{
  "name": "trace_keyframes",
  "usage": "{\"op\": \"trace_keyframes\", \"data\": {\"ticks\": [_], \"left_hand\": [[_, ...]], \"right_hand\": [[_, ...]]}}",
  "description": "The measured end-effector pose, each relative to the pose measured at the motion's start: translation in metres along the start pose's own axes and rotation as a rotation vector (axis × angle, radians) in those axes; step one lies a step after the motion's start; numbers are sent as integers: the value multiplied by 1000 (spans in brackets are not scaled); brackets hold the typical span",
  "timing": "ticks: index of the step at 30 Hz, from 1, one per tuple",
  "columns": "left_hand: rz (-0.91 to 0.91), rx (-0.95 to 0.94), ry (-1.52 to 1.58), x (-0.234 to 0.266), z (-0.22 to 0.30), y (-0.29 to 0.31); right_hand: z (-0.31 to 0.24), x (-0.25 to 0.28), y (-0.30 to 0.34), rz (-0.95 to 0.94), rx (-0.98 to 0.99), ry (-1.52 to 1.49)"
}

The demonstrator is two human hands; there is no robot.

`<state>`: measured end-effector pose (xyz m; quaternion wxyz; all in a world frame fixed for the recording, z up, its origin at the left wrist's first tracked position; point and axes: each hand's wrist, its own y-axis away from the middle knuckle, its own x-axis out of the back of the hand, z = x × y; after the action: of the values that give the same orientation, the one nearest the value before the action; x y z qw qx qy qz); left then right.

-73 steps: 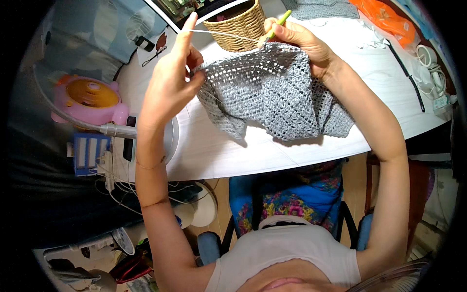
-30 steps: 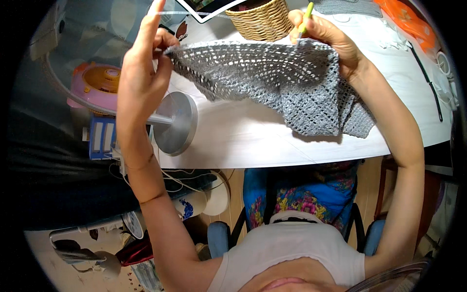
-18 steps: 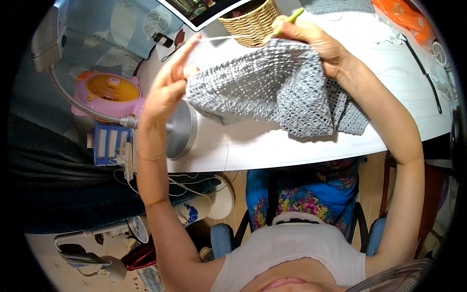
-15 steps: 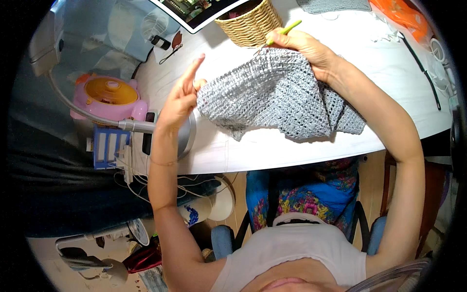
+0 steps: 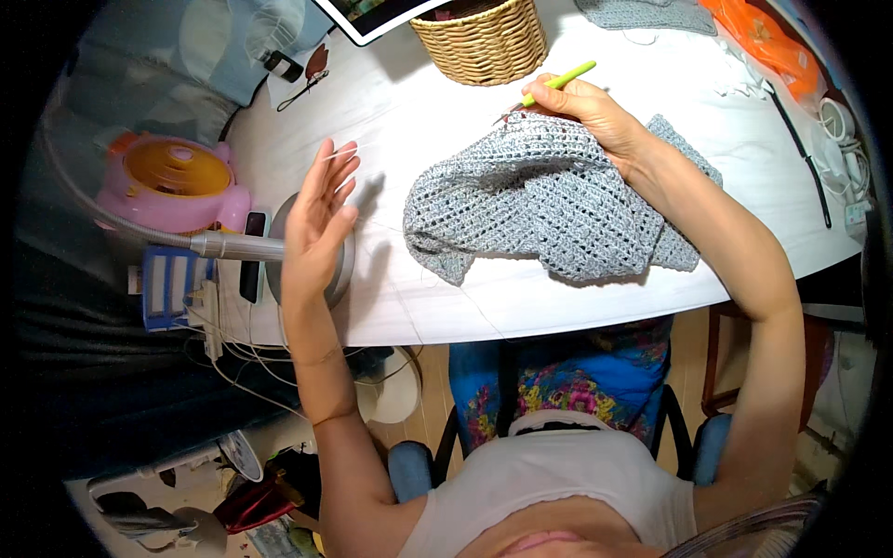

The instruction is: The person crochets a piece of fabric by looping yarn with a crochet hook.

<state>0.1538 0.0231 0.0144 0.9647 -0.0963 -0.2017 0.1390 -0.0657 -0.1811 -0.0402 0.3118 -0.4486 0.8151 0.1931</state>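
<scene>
Spread on the white tabletop [image 5: 391, 102], just off centre toward one o'clock: a grey crocheted piece [image 5: 558, 209], openwork, bunched into folds, shadowed inside the deepest one and partly hidden where crossed by the right forearm. Clamped in the right hand [image 5: 586, 112], farther out toward one: a lime-green hook [image 5: 563, 84], handle end aimed at two, along with the upper edge of the fabric, lower fingers largely out of sight. Thin tip of the hook hard to make out against the stitches; cannot tell whether caught in a loop. Raised toward ten o'clock, well apart from the fabric: the left hand [image 5: 321, 219], thumb and fingers parted, with a pale strand [image 5: 342, 152] across the fingertips, too faint to trace beyond them. Partly covered by that same hand and forearm: a round grey base [image 5: 346, 260]. Cut off by the upper edge near twelve: a wicker basket [image 5: 479, 51], contents barely visible, and, nearer eleven, a white-framed screen [image 5: 379, 20], only a corner in view. Also cropped: a flat grey knit [image 5: 646, 14] toward one, an orange bag [image 5: 763, 46] toward two.
</scene>
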Motion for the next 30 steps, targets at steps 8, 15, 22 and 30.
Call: {"op": "trace_keyframes", "data": {"ticks": [8,15,22,30], "left_hand": [[-102,-122,911,56,-4,50],[-101,-146,1329,68,31,51],[-20,-253,1397,76,57,73],[-129,-281,1192,83,51,93]], "right_hand": [[0,-5,1,-14,-27,61],[-2,-9,6,-14,-37,3],[3,-14,-1,21,-34,23],[1,-7,5,0,-16,-28]]}}
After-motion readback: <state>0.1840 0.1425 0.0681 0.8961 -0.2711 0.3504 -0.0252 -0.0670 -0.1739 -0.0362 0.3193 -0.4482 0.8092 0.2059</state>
